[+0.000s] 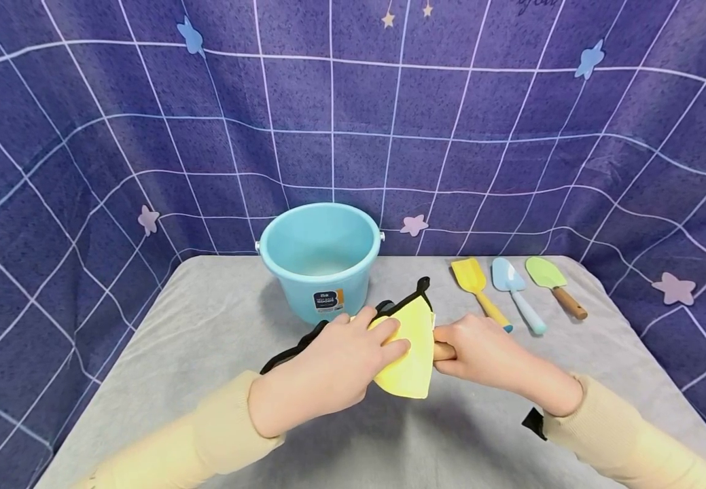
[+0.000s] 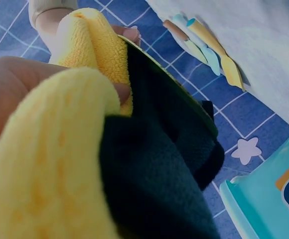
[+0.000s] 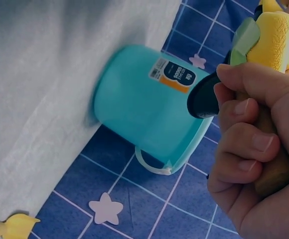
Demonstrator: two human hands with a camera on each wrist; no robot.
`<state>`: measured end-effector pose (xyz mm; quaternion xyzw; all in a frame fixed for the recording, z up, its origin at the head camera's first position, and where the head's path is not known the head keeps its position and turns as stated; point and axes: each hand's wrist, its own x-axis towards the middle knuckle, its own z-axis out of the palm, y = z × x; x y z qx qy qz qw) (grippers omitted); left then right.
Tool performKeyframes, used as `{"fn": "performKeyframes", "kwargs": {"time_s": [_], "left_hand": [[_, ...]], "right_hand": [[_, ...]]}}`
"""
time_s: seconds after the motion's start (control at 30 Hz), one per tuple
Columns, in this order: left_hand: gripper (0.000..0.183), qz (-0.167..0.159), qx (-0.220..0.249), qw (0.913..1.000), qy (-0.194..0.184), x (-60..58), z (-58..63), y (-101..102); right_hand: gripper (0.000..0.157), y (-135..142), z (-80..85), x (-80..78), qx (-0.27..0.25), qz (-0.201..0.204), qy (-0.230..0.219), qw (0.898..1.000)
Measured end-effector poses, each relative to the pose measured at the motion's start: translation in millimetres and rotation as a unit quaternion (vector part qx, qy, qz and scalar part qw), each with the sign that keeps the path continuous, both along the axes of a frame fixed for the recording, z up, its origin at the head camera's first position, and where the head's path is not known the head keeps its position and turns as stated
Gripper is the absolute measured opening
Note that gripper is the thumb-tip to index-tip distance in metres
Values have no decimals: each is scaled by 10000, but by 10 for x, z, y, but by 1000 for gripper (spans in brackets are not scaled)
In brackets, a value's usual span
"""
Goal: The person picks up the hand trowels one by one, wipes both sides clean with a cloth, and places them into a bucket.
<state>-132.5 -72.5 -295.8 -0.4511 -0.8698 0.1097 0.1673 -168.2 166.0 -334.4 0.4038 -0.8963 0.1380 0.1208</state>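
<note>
A yellow cloth with a dark underside and black edging (image 1: 412, 353) is in my left hand (image 1: 343, 360), its fingers pressing over the yellow face in the head view. In the left wrist view the cloth (image 2: 50, 159) is folded, and its dark side hangs down. My right hand (image 1: 481, 353) grips the wooden handle (image 3: 271, 172) of a small green-bladed shovel. Part of the green blade (image 3: 246, 37) shows beside the yellow cloth in the right wrist view. The cloth hides the rest of that blade. Both hands are close together over the table, in front of a light blue bucket (image 1: 355, 288).
Three small shovels lie at the back right of the grey table (image 1: 218, 305): a yellow one (image 1: 470, 275), a blue one (image 1: 508, 275) and a green one with a brown handle (image 1: 545, 272). A purple gridded curtain (image 1: 353, 102) with stars surrounds the back and sides.
</note>
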Motion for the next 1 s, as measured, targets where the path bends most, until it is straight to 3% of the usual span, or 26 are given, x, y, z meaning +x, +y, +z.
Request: {"fn": "performKeyframes", "kwargs": {"time_s": [0.57, 1.0], "left_hand": [[48, 320, -355, 9981, -394, 7, -4, -77], [48, 302, -120, 9994, -71, -2, -19, -332]], "right_hand": [[25, 24, -35, 13, 67, -133, 243, 9996], [25, 108, -35, 14, -65, -85, 394, 9992]]}}
